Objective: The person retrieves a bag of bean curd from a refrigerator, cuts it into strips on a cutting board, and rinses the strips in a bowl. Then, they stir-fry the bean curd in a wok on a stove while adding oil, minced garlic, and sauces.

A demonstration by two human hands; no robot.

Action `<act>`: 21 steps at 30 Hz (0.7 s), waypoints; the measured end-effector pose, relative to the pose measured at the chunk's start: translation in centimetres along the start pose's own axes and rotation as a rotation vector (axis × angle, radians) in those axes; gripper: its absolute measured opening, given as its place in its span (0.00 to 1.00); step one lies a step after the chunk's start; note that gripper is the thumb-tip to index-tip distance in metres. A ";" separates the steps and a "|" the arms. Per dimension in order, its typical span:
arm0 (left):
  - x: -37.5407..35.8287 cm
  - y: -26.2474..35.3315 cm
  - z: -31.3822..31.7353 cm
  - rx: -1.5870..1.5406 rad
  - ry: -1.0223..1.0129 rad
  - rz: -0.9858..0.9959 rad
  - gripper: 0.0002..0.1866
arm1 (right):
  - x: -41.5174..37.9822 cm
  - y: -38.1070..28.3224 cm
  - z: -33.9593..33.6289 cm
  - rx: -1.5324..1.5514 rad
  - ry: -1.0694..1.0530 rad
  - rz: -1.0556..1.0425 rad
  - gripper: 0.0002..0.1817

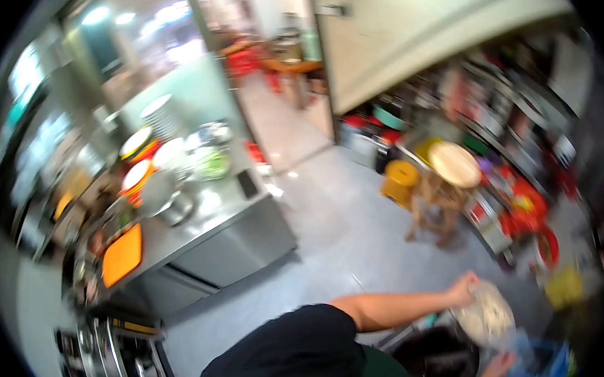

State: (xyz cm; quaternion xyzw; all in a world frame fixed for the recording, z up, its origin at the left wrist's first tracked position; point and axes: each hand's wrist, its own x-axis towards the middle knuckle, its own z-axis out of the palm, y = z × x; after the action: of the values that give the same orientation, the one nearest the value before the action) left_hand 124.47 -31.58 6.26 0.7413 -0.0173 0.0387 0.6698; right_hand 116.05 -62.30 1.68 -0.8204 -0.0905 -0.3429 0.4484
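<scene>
1. Okay, so the thing in play is the pale bundle, lower right of the head view. Looks like whitish food in a clear bag or on something see-through, but it's too blurry for me to swear to either.

2. The left grip is at the end of a stretched-out bare arm and seems clamped on the bundle's upper edge. Exact finger placement is smeared, sorry.

3. The right grip is lower down, near the bundle's bottom end and just beside the blue bag. Can't tell if its fingers are apart or together, or whether it's touching either one.

4. Where it sits: right beside a dark tub in front of the person's body. Can't tell if anything besides the left grip is carrying the weight.

5. Handling, just my guess: fairly light to middling, soft and saggy if that's a bag, maybe a bit slick on the outside. Food inside would slump to the low side and probably squash if squeezed hard.

6. Where to hold it: I'd pinch the upper edge firmly and cup the other palm underneath. One edge alone could let it tip or stretch.

7. Nearby stuff: a wooden stool farther out on the floor, and a steel surface well apart, over to the left.
</scene>
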 end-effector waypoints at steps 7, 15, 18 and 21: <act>-0.6 -0.6 -0.6 -0.262 -0.369 -0.645 0.10 | 1.3 -15.9 0.3 -0.994 -0.912 0.504 0.20; -2.7 1.0 0.8 -0.329 -0.211 -0.446 0.05 | -1.9 -13.4 0.4 -0.829 -0.675 0.189 0.24; -2.9 2.1 0.5 -0.313 -0.220 -0.402 0.05 | -2.7 -12.5 -0.2 -0.802 -0.592 0.141 0.26; -3.0 2.7 0.3 -0.250 -0.249 -0.367 0.04 | -5.4 -11.5 -0.8 -0.797 -0.496 0.220 0.23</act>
State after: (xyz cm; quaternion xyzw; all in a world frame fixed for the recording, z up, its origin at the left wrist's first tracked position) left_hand 121.28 -32.26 8.65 0.6425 0.0304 -0.1777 0.7448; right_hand 106.40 -55.40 6.25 -0.9902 0.0311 -0.0953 0.0975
